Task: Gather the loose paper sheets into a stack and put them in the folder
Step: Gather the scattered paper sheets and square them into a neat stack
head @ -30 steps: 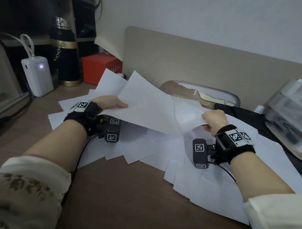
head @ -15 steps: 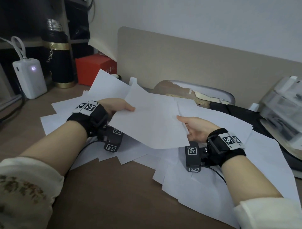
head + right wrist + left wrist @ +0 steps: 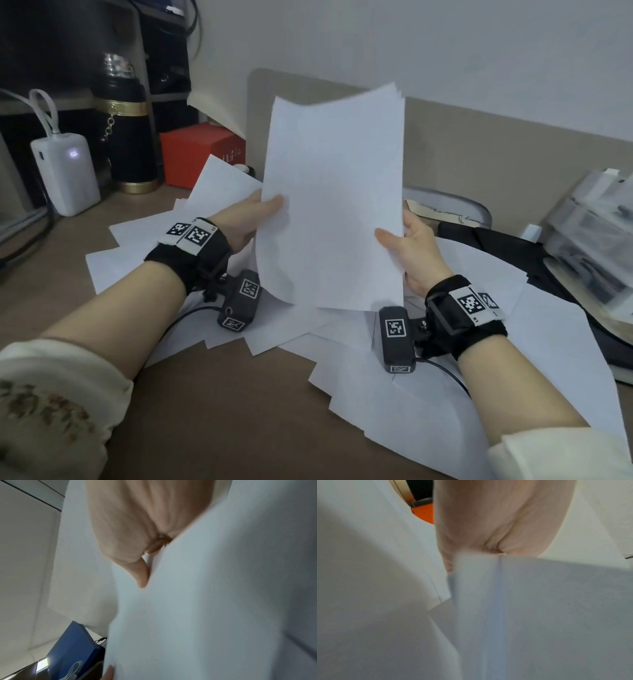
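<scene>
A small stack of white sheets [image 3: 332, 205] stands upright above the desk, its lower edge near the loose papers. My left hand [image 3: 253, 216] grips the stack's left edge, thumb on the front. My right hand [image 3: 407, 246] grips the right edge the same way. Both wrist views show the palm against blurred white paper [image 3: 539, 608] [image 3: 214, 601]. Several loose sheets [image 3: 445, 387] lie spread over the brown desk under and around my wrists. A dark folder [image 3: 496, 240] lies flat at the right, partly covered by sheets.
A white power bank [image 3: 66, 171], a black and gold flask [image 3: 125, 130] and a red box [image 3: 198, 154] stand at the back left. Clear plastic organisers [image 3: 596, 240] sit at the right edge. A beige partition [image 3: 496, 147] runs behind. Bare desk [image 3: 222, 411] lies near me.
The held sheets have swung from lying tilted over the desk to standing upright. My right hand shifted from under the sheets to gripping their right edge.
</scene>
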The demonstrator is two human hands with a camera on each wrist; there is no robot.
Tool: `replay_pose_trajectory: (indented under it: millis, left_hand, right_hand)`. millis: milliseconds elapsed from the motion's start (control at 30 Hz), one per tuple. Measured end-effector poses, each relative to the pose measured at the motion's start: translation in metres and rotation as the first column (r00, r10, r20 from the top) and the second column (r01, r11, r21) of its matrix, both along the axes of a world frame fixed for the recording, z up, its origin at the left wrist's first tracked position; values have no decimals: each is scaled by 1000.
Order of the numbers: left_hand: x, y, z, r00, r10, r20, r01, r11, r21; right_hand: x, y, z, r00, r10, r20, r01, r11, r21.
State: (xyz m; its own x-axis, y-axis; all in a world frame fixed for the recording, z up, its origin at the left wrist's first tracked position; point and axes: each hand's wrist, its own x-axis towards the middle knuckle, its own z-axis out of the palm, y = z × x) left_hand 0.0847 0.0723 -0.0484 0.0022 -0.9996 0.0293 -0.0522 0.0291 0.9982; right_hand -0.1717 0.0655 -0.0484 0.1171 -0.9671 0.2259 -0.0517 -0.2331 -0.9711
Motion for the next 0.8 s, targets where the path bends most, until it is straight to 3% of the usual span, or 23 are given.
replay_pose_trajectory:
  millis: [233, 367, 600, 800]
  left_hand:
    - [-5, 6, 21, 994, 75, -76, -89, 975, -204]
    - [-6, 9, 25, 996, 57, -69, -75, 954, -291]
    - [-5, 9, 21, 995, -43, -92, 7, 931, -365]
    - [-3, 10, 21, 1000, -5, -26, -5, 926, -377]
  right_hand:
    - [7, 9, 16, 1000, -23, 14, 26, 963, -267]
    - [9, 11, 18, 999, -17, 29, 25, 945, -325]
    - [2, -2, 9, 996, -86, 6, 85, 968, -238]
    - [4, 0, 11, 991, -82, 105, 101, 976, -190]
